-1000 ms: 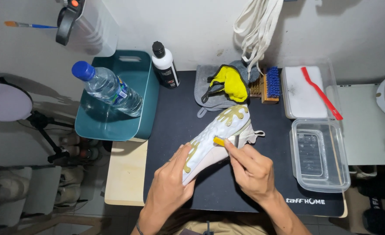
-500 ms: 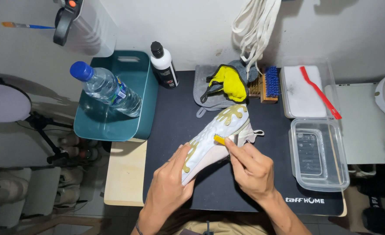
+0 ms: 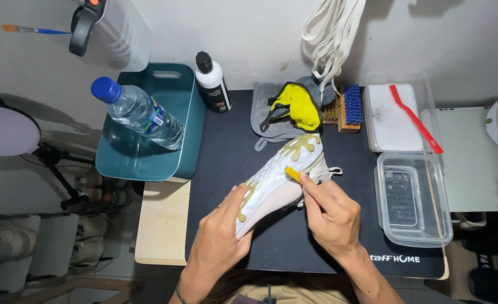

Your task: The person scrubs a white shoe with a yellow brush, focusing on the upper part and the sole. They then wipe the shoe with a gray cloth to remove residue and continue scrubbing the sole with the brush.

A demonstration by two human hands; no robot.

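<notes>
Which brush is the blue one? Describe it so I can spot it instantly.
Start at the black mat and go to its far edge by the wall. There, between the yellow cloth and the clear box with the red brush, lies the brush: wooden block, blue bristles.

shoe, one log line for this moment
left hand: holds shoe sole-up | right hand: presses small yellow tool on sole | under: black mat | nearby: water bottle, brush
</notes>
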